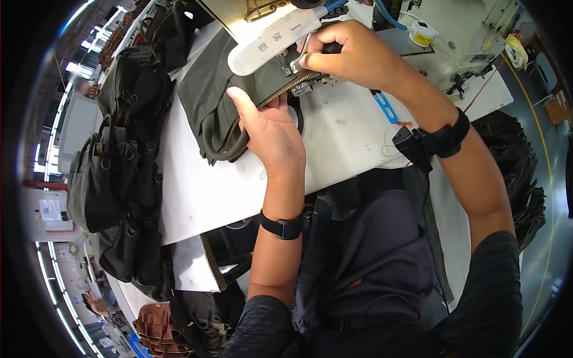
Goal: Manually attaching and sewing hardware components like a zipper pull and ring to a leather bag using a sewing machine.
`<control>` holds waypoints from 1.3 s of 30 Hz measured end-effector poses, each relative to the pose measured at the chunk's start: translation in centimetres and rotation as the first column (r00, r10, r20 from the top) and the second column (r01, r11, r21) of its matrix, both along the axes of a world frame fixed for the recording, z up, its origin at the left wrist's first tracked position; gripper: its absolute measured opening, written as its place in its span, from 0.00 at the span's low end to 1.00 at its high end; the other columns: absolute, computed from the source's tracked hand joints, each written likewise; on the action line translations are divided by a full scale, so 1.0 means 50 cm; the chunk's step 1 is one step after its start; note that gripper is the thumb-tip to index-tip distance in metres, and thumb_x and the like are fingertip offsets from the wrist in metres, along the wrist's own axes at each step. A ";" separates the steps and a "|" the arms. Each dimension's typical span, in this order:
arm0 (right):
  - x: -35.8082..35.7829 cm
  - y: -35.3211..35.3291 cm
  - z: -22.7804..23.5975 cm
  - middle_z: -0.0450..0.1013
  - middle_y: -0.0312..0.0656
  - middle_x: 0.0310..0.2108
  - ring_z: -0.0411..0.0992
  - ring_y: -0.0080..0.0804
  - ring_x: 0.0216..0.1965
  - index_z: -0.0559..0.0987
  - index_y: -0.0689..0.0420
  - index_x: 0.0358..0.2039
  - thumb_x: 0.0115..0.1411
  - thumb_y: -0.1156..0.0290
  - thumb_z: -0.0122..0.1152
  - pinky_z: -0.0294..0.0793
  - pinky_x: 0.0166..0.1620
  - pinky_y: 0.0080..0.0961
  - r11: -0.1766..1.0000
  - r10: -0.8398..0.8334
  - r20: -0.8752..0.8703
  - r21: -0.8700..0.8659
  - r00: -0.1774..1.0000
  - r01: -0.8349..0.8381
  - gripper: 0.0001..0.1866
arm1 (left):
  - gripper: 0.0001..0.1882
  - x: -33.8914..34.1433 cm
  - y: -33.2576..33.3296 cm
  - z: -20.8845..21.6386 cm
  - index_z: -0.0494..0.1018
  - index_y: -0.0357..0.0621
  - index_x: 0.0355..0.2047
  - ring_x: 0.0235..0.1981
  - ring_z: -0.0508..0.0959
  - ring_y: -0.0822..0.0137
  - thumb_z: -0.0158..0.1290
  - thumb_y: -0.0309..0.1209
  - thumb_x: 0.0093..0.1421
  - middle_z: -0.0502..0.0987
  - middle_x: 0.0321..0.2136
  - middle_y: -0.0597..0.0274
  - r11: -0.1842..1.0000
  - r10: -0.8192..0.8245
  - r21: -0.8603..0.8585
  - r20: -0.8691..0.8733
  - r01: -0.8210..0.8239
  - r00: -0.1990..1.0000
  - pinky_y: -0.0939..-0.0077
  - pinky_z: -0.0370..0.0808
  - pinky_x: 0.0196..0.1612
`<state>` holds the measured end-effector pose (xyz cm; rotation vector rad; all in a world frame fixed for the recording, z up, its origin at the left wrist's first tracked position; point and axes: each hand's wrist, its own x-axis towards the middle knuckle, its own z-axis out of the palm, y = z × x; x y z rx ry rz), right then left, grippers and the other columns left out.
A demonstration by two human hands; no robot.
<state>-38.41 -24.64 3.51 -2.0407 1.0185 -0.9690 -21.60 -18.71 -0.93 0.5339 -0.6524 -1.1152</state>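
Observation:
A dark olive-grey fabric bag lies on the white sewing table, partly under the white head cover of a sewing machine. Along its edge runs a brass-toothed zipper, leading to the metal presser foot. My left hand is closed on the bag's zippered edge, thumb above and fingers mostly hidden under it. Close beside the presser foot, my right hand is pinched, with a slim bent metal piece at its fingertips. Whether that piece is held or belongs to the machine cannot be made out.
Dark bags are piled along the left of the table. A blue plastic tool lies right of the machine, near a white spool-like item. Brown bags sit lower left; dark fabric pieces are stacked at right.

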 end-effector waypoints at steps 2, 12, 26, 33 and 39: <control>-0.006 -0.010 -0.010 0.81 0.40 0.36 0.75 0.24 0.41 0.79 0.64 0.26 0.60 0.71 0.65 0.73 0.45 0.24 0.998 -0.011 -0.023 -0.057 1.000 0.009 0.10 | 0.33 -0.005 -0.004 -0.006 0.63 0.35 0.66 0.62 0.71 0.62 0.39 0.53 0.77 0.69 0.63 0.55 1.000 -0.004 -0.020 -0.012 0.004 1.000 0.62 0.62 0.69; 0.038 0.083 -0.011 0.77 0.54 0.37 0.73 0.54 0.45 0.79 0.63 0.36 0.60 0.70 0.59 0.69 0.54 0.48 0.716 -0.492 -0.231 -0.655 0.839 0.239 0.10 | 0.22 -0.005 -0.056 -0.028 0.69 0.40 0.61 0.58 0.73 0.65 0.42 0.42 0.76 0.75 0.58 0.60 0.959 -0.222 0.170 -0.058 0.228 0.973 0.66 0.66 0.64; 0.023 -0.044 -0.054 0.75 0.53 0.37 0.74 0.52 0.40 0.77 0.62 0.38 0.59 0.73 0.55 0.73 0.45 0.42 0.864 -0.306 -0.281 -0.484 0.910 0.141 0.08 | 0.41 -0.004 -0.059 -0.055 0.62 0.32 0.69 0.68 0.62 0.66 0.46 0.58 0.73 0.65 0.68 0.58 0.925 -0.317 0.226 0.023 0.304 0.948 0.71 0.52 0.72; 0.052 -0.036 -0.017 0.76 0.50 0.37 0.75 0.48 0.40 0.77 0.61 0.37 0.60 0.74 0.55 0.73 0.44 0.41 0.926 -0.224 -0.380 -0.370 0.897 0.075 0.07 | 0.38 0.010 -0.079 -0.058 0.61 0.34 0.68 0.68 0.61 0.66 0.42 0.56 0.74 0.63 0.68 0.58 0.910 -0.394 0.098 -0.091 0.402 0.914 0.70 0.52 0.71; 0.064 -0.035 -0.067 0.81 0.51 0.40 0.79 0.53 0.42 0.82 0.59 0.41 0.55 0.70 0.66 0.77 0.44 0.39 0.867 -0.383 -0.175 -0.407 0.907 0.287 0.14 | 0.44 0.000 -0.077 -0.073 0.54 0.28 0.72 0.76 0.50 0.63 0.44 0.57 0.73 0.54 0.75 0.51 0.901 -0.417 0.119 -0.020 0.416 0.909 0.71 0.42 0.76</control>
